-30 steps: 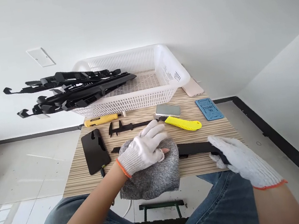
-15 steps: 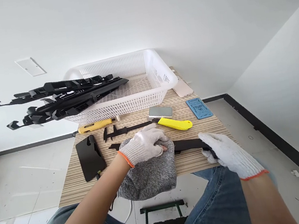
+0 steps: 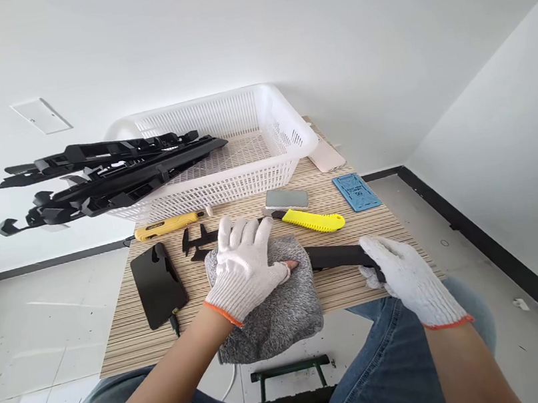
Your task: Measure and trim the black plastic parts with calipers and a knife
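The left hand [image 3: 241, 266], in a white knitted glove with an orange cuff, is lying spread and flat on a grey fleecy cloth [image 3: 271, 302] that is draping over the near edge of the striped wooden table [image 3: 130, 323]. The right hand [image 3: 404, 272], gloved alike, is closing around the end of a long black plastic strip [image 3: 332, 256], which is lying across the table and passing under the cloth. Just beyond are sitting a yellow utility knife [image 3: 313, 220], a black plastic caliper [image 3: 194, 238], a black phone [image 3: 158, 285] and a white slotted plastic basket [image 3: 239, 138] carrying more long black plastic parts [image 3: 103, 176].
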Available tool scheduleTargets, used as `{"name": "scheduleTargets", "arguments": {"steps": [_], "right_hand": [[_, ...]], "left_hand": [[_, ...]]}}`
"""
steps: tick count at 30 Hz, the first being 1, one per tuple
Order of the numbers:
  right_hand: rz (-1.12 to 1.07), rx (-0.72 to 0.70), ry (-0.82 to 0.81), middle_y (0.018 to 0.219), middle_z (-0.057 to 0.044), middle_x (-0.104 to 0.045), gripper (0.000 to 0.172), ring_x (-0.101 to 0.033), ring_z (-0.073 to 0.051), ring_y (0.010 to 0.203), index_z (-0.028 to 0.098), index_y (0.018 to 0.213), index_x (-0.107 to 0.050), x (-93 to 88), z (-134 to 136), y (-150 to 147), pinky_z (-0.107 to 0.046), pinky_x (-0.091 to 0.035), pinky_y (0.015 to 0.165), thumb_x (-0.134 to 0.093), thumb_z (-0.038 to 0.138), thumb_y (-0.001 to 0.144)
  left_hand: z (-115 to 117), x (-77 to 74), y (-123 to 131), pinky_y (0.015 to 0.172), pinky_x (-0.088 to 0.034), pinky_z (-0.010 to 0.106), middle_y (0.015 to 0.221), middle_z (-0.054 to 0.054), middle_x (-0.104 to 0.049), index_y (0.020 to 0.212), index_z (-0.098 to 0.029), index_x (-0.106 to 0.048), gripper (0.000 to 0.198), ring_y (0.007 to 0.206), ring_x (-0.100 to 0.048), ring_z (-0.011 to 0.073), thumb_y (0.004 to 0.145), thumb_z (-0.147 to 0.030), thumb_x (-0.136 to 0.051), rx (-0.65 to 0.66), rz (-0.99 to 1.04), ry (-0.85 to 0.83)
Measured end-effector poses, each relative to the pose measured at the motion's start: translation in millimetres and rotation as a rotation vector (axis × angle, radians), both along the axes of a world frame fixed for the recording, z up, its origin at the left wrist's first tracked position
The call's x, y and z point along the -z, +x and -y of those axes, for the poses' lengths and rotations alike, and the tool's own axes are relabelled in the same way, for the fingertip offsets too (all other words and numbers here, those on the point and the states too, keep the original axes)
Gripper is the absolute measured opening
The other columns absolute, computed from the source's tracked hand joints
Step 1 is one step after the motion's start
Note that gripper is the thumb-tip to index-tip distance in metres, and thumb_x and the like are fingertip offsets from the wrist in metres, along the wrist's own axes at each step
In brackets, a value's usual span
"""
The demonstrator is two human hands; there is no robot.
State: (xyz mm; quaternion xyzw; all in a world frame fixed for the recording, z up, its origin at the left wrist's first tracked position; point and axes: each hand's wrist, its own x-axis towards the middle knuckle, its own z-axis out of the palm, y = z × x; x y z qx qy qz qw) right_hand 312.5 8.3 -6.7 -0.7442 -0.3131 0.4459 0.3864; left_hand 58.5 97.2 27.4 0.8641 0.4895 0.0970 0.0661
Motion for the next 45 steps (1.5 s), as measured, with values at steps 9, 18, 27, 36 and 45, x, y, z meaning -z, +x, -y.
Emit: {"name": "scheduleTargets", "arguments": {"steps": [9,18,27,36,45], "right_hand": [[0.191,-0.070,0.103,0.057,0.000,-0.057,0.042,-0.055,-0.015,0.049,0.024,0.067,-0.051,-5.6,1.4,-8.2,-0.026,-0.040,0.048,-0.051,0.057,0.093],[0.202,-0.065,0.100,0.058,0.000,-0.060,0.041,-0.058,-0.018,0.052,0.025,0.073,-0.056,-6.7,5.4,-8.5,-0.027,-0.040,0.049,-0.050,0.059,0.095],[0.150,-0.027,0.147,0.059,0.002,-0.056,0.036,-0.055,-0.016,0.051,0.024,0.080,-0.059,-5.1,4.3,-8.5,-0.026,-0.042,0.048,-0.060,0.059,0.087],[0.122,-0.029,0.123,0.061,0.002,-0.057,0.034,-0.057,-0.016,0.053,0.024,0.083,-0.061,-2.0,4.7,-8.4,-0.026,-0.044,0.049,-0.062,0.057,0.087],[0.111,-0.050,0.092,0.061,0.001,-0.059,0.035,-0.058,-0.017,0.054,0.023,0.083,-0.064,-5.8,4.1,-6.7,-0.024,-0.041,0.046,-0.064,0.058,0.085]], "left_hand": [[15.8,7.5,-11.6,0.129,-0.019,0.071,0.163,0.022,-0.049,0.153,-0.013,-0.053,0.065,0.155,-0.037,0.0473,0.096,-0.044,-0.055,-0.216,-0.118,-0.038],[15.6,11.2,-8.5,0.128,-0.017,0.073,0.161,0.018,-0.050,0.143,-0.018,-0.060,0.050,0.152,-0.038,0.0461,0.098,-0.039,-0.055,-0.140,-0.060,0.032],[12.0,19.1,8.2,0.127,-0.007,0.079,0.162,0.021,-0.049,0.135,-0.018,-0.064,0.062,0.155,-0.035,0.0477,0.086,-0.054,-0.074,-0.233,0.030,0.035],[12.0,13.0,19.8,0.128,-0.010,0.077,0.158,0.026,-0.051,0.124,-0.015,-0.065,0.071,0.154,-0.035,0.0505,0.077,-0.067,-0.078,-0.277,0.033,0.025],[14.2,20.7,7.4,0.123,-0.018,0.078,0.120,0.018,-0.076,0.097,-0.017,-0.068,0.041,0.121,-0.065,0.0429,0.088,-0.056,-0.075,-0.148,0.097,0.269]]}}
